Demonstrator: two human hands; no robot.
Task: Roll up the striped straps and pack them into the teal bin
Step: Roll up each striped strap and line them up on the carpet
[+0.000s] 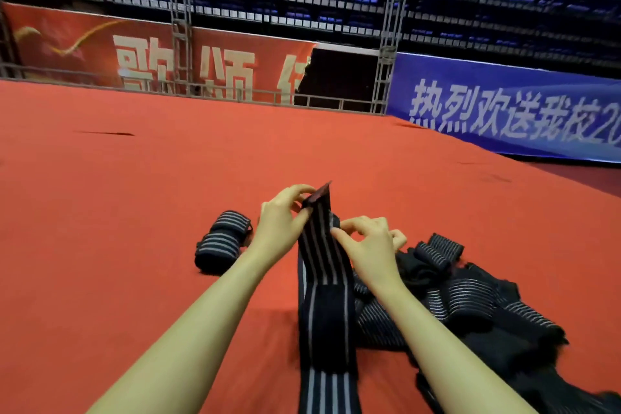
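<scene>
A long black strap with grey stripes (324,306) runs from the bottom edge up to my hands. My left hand (282,222) pinches its upper end, which stands up as a folded tip. My right hand (366,245) pinches the strap's right edge just below. Two rolled straps (223,240) lie side by side on the red carpet, left of my left hand. A heap of loose striped straps (470,306) lies to the right, under and beyond my right forearm. No teal bin is in view.
Red carpet (134,195) covers the floor all around. A metal railing with a red banner (151,60) and a blue banner (504,111) runs along the far edge. Rows of blue seats rise behind.
</scene>
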